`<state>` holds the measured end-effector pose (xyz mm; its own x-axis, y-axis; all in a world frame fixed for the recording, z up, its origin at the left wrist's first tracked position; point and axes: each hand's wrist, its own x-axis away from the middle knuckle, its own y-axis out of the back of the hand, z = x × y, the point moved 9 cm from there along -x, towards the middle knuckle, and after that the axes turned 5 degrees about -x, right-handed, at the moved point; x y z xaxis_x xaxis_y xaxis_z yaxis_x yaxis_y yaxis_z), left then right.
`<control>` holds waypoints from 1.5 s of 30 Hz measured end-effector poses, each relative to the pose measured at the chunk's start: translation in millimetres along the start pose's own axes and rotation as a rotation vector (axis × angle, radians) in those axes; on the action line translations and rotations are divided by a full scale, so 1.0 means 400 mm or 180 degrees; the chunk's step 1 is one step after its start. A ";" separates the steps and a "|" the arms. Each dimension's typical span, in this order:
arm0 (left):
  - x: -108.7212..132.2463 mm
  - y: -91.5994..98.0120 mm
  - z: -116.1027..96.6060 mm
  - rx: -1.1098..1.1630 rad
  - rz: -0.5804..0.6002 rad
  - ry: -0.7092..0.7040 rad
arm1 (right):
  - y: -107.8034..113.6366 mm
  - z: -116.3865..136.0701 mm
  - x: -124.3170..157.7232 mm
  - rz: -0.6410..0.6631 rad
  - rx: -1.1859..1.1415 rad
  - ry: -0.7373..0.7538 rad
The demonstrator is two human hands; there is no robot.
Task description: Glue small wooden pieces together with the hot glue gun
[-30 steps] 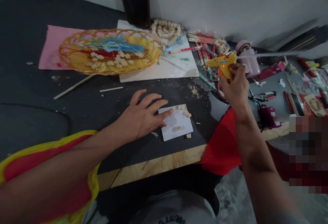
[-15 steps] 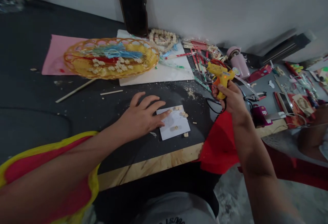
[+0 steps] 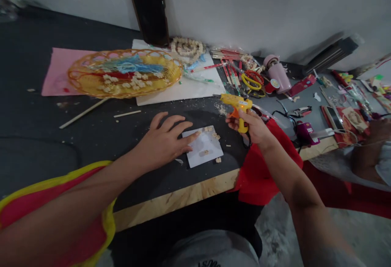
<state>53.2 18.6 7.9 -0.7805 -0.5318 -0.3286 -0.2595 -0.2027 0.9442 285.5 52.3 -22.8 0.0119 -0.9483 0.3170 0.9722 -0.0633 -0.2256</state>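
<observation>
My left hand lies flat on the dark table, fingers spread, with the fingertips pressing the left edge of a small white card. Several tiny pale beads sit on and around that card. My right hand is wrapped round the handle of a yellow glue gun. The gun's nozzle points left and hangs a little above and to the right of the card.
A yellow woven basket with pale beads and blue threads stands at the back left, over a pink sheet. A white board, scissors, a pink bottle and red cloth crowd the right. Another person's arm is at far right.
My right hand has brought the glue gun down and to the left, from near the pink bottle to just beside the card. My left hand has stayed on the card.
</observation>
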 end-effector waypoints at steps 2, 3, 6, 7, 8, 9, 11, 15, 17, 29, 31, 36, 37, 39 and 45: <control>-0.001 0.000 0.000 -0.0011 0.0043 0.0002 | -0.045 -0.021 -0.023 0.0248 -0.0190 -0.0041; -0.001 0.000 -0.001 -0.0027 0.0054 -0.0008 | -0.063 -0.028 -0.033 0.0358 -0.0225 -0.0067; 0.000 0.002 -0.005 -0.0113 0.0033 -0.0071 | -0.085 -0.016 -0.062 0.0427 -0.0056 0.0105; 0.000 0.002 -0.005 -0.0143 0.0027 -0.0083 | -0.080 0.000 -0.069 0.0339 0.0059 0.0277; 0.001 0.001 -0.006 -0.0167 0.0027 -0.0089 | -0.071 0.019 -0.074 0.0216 0.0168 0.0470; 0.001 0.000 -0.006 -0.0180 0.0029 -0.0087 | -0.061 0.037 -0.075 0.0089 0.0262 0.0627; 0.001 -0.001 -0.006 -0.0172 0.0019 -0.0083 | -0.044 0.058 -0.069 -0.0056 0.0375 0.0718; 0.000 0.005 -0.008 -0.0113 -0.0089 -0.0099 | -0.029 0.054 -0.030 0.0070 0.0484 0.0468; -0.001 0.009 -0.008 -0.0082 -0.0128 -0.0092 | -0.024 0.040 -0.001 0.0212 0.0628 0.0353; 0.004 -0.007 0.003 -0.0049 0.0223 0.0081 | -0.049 -0.008 0.093 0.1045 0.1386 0.0126; 0.005 -0.007 0.003 0.0000 0.0254 0.0077 | -0.051 -0.014 0.095 0.1148 0.1542 0.0085; 0.007 -0.015 0.009 0.0128 0.0316 0.0130 | -0.053 -0.021 0.094 0.1224 0.1669 0.0146; 0.008 -0.017 0.009 0.0133 0.0326 0.0139 | -0.053 -0.023 0.095 0.1221 0.1681 0.0145; 0.009 -0.019 0.009 0.0105 0.0328 0.0138 | -0.049 -0.028 0.096 0.1208 0.1700 0.0110; 0.009 -0.016 0.006 0.0079 0.0316 0.0095 | -0.044 -0.033 0.099 0.1180 0.1642 0.0090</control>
<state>50.7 19.9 0.7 -0.7859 -0.5726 -0.2334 -0.1958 -0.1276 0.9723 265.9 11.7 -18.3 0.3699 -0.8868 0.2770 0.8925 0.4220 0.1593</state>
